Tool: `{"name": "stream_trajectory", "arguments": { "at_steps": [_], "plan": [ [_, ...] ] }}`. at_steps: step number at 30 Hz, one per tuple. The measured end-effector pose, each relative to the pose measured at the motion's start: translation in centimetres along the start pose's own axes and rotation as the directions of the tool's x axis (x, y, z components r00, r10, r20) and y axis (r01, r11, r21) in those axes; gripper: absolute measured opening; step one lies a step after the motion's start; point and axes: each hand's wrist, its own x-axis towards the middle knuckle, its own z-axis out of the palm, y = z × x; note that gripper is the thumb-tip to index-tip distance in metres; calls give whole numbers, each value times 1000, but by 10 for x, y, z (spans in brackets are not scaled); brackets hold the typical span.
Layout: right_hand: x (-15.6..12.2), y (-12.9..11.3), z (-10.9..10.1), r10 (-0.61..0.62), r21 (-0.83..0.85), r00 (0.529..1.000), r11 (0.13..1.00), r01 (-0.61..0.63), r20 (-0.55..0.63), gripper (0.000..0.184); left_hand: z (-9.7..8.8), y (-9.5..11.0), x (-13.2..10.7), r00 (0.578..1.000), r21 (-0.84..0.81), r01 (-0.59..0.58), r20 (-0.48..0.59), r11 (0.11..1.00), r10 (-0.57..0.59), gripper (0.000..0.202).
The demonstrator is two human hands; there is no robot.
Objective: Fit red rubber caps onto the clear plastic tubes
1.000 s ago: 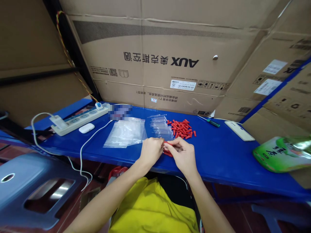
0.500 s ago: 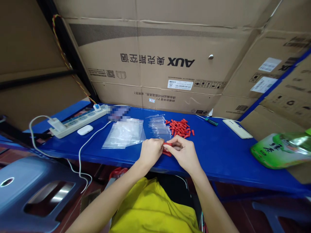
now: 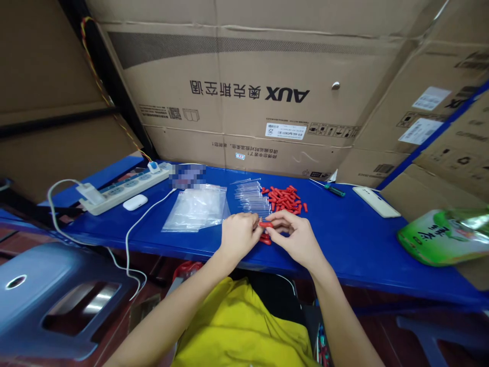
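My left hand is closed, with a small red plastic cap sticking out of its fingertips. The thumb and fingers of my right hand curl around the cap's other end. Just below the fingertips, more red caps lie near the table's front edge, partly covered by my hands. Beyond my hands is a pile of loose red caps. To its left lies a row of thin clear rods or tubes. Whether a rod is inside the held cap is hidden.
Clear plastic bags lie left on the blue table. Further left are a white case, a cable and a power strip. At right are a screwdriver, a phone and a green bottle. Cardboard stands behind.
My right fingers have loosened and spread a little around the red cap, so more of it shows. My left hand stays closed in nearly the same place. The view has shifted slightly.
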Motion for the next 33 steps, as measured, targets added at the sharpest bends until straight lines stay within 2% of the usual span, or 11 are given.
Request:
{"name": "stream_trajectory", "arguments": {
  "at_steps": [5, 11, 16, 23, 33],
  "plan": [
    [-1, 2, 2, -25, -36, 999, 999, 24, -41, 11, -2, 0, 0, 997, 41, 21, 73, 999, -24, 26],
    [-3, 2, 2, 36, 69, 999, 997, -37, 21, 21, -2, -2, 1, 990, 67, -6, 142, 998, -3, 24],
    [-3, 5, 2, 48, 133, 998, 990, -51, 29, 30, 0, -2, 1, 987, 66, -28, 162, 997, 17, 25],
    [-4, 4, 4, 63, 156, 996, 985, -71, 57, 28, -2, -2, 1, 982, 51, -54, 186, 997, 44, 23],
    [-5, -1, 3, 75, 118, 994, 989, -84, 81, 32, -3, -1, 1, 978, 54, -78, 199, 995, 66, 21]
  ]
}}
